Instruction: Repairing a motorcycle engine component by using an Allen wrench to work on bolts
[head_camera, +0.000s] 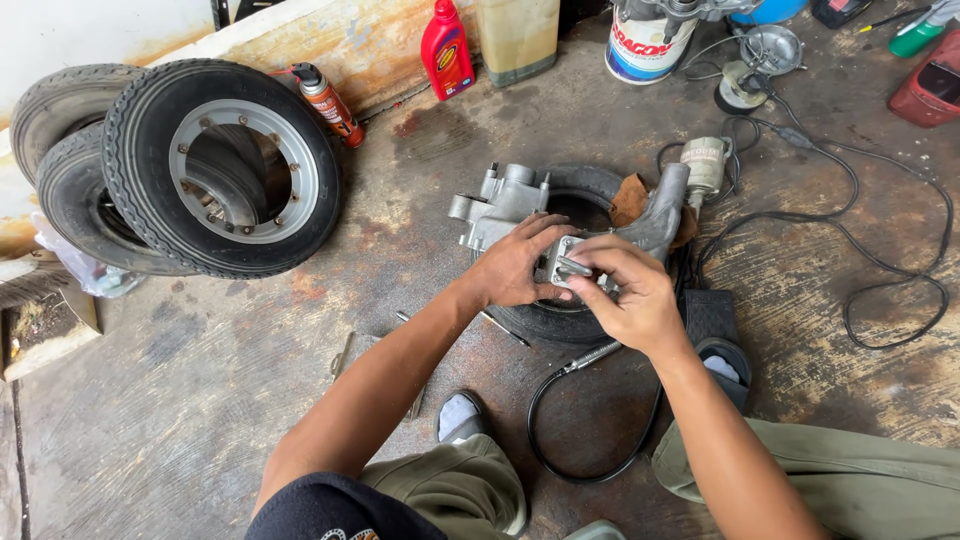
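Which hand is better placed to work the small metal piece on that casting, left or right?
Right, probably. The right hand already has fingertips pinching the small metal piece, while the left hand lies flat on the grey metal casting, steadying it over the tyre.

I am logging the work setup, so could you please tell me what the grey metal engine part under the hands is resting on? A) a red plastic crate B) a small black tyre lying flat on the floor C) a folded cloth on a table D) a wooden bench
B: the grey metal engine part sits on a small black tyre lying flat on the concrete floor, with the left hand and right hand on it.
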